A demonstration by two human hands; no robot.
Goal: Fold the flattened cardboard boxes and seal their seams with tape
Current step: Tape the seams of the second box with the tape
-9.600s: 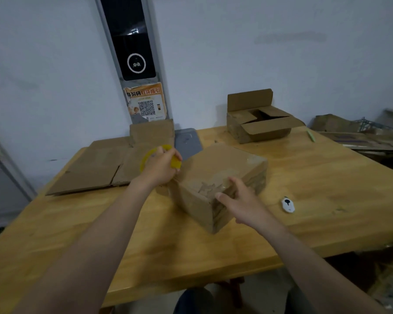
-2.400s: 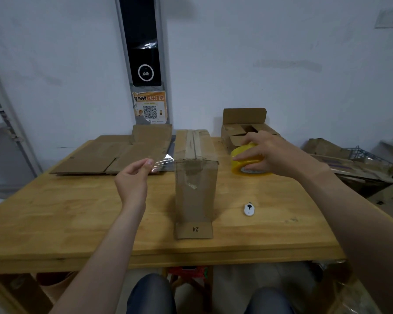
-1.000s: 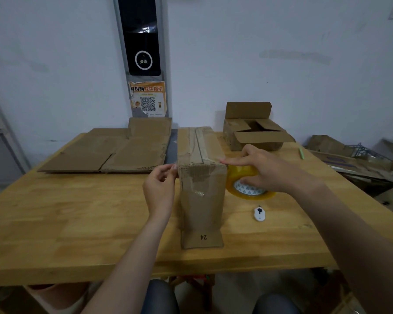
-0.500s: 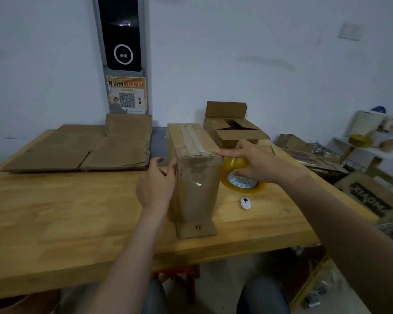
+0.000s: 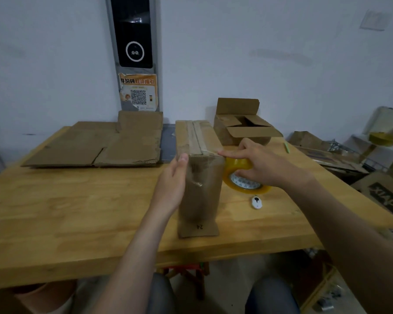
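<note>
The upright box [image 5: 200, 196] and the flattened sheets [image 5: 95, 146] are shown as matt brown corrugated cardboard, rough at the torn edges, with glossy clear tape film laid over the box's upper front. The tape roll [image 5: 243, 183] is seen as shiny, yellowish translucent plastic on a white printed core. The table [image 5: 77, 211] is rendered in smooth, pale wood with visible grain.

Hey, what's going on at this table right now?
A person is taping a folded cardboard box standing on end on the wooden table. The left hand presses flat against the box's left side, while the right hand grips a yellow tape roll at its top right edge. Behind lies flattened cardboard.
</note>
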